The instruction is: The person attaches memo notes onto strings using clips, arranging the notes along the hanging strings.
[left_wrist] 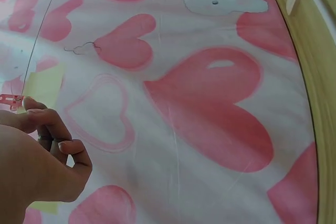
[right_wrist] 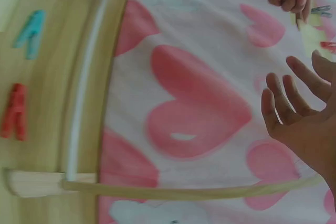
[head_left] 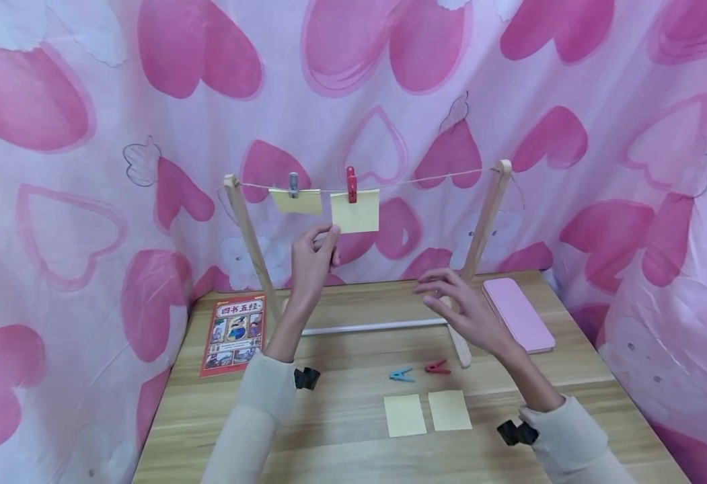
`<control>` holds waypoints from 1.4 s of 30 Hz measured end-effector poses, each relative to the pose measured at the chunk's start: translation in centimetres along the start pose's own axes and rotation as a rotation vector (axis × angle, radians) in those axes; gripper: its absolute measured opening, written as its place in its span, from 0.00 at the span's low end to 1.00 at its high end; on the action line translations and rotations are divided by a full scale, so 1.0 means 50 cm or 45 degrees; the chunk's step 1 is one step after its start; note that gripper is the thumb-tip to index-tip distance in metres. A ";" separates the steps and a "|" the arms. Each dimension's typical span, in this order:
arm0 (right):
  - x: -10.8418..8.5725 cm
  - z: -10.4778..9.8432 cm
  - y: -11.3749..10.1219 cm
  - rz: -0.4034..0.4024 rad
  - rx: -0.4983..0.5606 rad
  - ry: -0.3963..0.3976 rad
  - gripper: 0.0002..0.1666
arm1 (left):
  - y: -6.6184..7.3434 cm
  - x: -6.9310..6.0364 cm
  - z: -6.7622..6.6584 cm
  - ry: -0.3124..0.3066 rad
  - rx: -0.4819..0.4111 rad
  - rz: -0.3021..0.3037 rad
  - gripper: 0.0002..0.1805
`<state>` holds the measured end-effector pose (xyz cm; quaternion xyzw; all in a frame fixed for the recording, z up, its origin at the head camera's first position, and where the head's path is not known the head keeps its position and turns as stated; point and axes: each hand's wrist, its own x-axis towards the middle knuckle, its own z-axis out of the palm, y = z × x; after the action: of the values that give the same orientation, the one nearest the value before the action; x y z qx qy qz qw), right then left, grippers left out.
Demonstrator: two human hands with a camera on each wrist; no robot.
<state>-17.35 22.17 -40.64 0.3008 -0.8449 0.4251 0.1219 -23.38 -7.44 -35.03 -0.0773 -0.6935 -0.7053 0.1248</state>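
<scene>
A yellow paper square (head_left: 362,216) hangs from a string (head_left: 407,181), held by a red clothespin (head_left: 352,185). With thumb and fingertips, my left hand (head_left: 313,259) pinches its lower left corner. To the left, a grey clothespin (head_left: 293,184) holds another yellow paper (head_left: 300,202) on the same string. My right hand (head_left: 463,310) is raised near the right post, fingers spread and loosely bent, holding nothing; the right wrist view shows that hand (right_wrist: 304,100) apart from both papers.
A wooden frame with a left post (head_left: 250,235), a right post (head_left: 486,218) and a white bar (head_left: 377,327) carries the string. On the table lie a blue clothespin (head_left: 401,375), a red one (head_left: 438,366), two yellow papers (head_left: 404,415), a booklet (head_left: 235,334) and a pink case (head_left: 518,314).
</scene>
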 end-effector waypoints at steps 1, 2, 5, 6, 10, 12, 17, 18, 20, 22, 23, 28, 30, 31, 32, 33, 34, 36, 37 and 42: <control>-0.008 0.005 0.008 0.013 -0.005 -0.020 0.15 | -0.004 -0.004 -0.004 -0.005 0.013 -0.001 0.17; -0.015 0.009 0.016 0.027 -0.004 -0.035 0.15 | -0.008 -0.007 -0.008 -0.011 0.025 -0.006 0.18; -0.031 0.023 0.034 0.029 0.001 -0.042 0.15 | -0.027 -0.028 -0.020 -0.010 0.064 -0.033 0.18; -0.036 0.029 0.040 0.024 -0.006 -0.036 0.15 | -0.039 -0.039 -0.023 -0.009 0.089 -0.038 0.18; -0.058 0.060 0.068 -0.024 -0.052 -0.011 0.14 | -0.111 -0.111 -0.031 -0.055 0.261 -0.087 0.16; -0.072 0.080 0.082 -0.029 -0.074 -0.016 0.14 | -0.163 -0.156 -0.029 -0.128 0.363 -0.114 0.15; -0.113 0.127 0.105 0.036 -0.040 -0.072 0.13 | -0.289 -0.285 0.002 -0.348 0.530 -0.262 0.17; -0.122 0.136 0.108 0.060 -0.027 -0.085 0.13 | -0.311 -0.310 0.013 -0.377 0.570 -0.300 0.18; -0.136 0.151 0.112 0.115 0.023 -0.116 0.12 | -0.348 -0.356 0.036 -0.413 0.659 -0.352 0.21; -0.146 0.163 0.115 0.173 0.063 -0.149 0.11 | -0.374 -0.391 0.055 -0.436 0.773 -0.340 0.24; -0.149 0.169 0.118 0.192 0.061 -0.164 0.10 | -0.385 -0.405 0.062 -0.441 0.833 -0.319 0.25; -0.172 0.205 0.164 0.057 -0.275 -0.122 0.12 | -0.402 -0.439 0.086 -0.402 1.025 -0.170 0.32; -0.191 0.224 0.198 0.002 -0.421 -0.097 0.14 | -0.404 -0.444 0.091 -0.387 1.063 -0.148 0.34; -0.202 0.235 0.217 -0.014 -0.479 -0.096 0.15 | -0.403 -0.446 0.093 -0.387 1.072 -0.148 0.34; -0.212 0.244 0.235 -0.017 -0.514 -0.109 0.17 | -0.403 -0.447 0.095 -0.389 1.075 -0.150 0.34; -0.217 0.249 0.240 -0.001 -0.522 -0.129 0.19 | -0.403 -0.447 0.096 -0.393 1.076 -0.165 0.34; -0.221 0.255 0.244 0.015 -0.523 -0.151 0.20 | -0.401 -0.447 0.097 -0.394 1.071 -0.173 0.34; -0.225 0.262 0.244 0.046 -0.534 -0.183 0.23 | -0.398 -0.446 0.099 -0.403 1.063 -0.206 0.33; -0.222 0.262 0.233 0.079 -0.542 -0.205 0.24 | -0.397 -0.445 0.100 -0.405 1.064 -0.217 0.33; -0.214 0.264 0.199 0.239 -0.583 -0.287 0.25 | -0.396 -0.442 0.101 -0.406 1.079 -0.252 0.30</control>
<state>-14.33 20.58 -60.04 0.2314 -0.9514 0.1963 0.0520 -8.15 -0.72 -60.15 -0.0602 -0.9352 -0.3477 -0.0307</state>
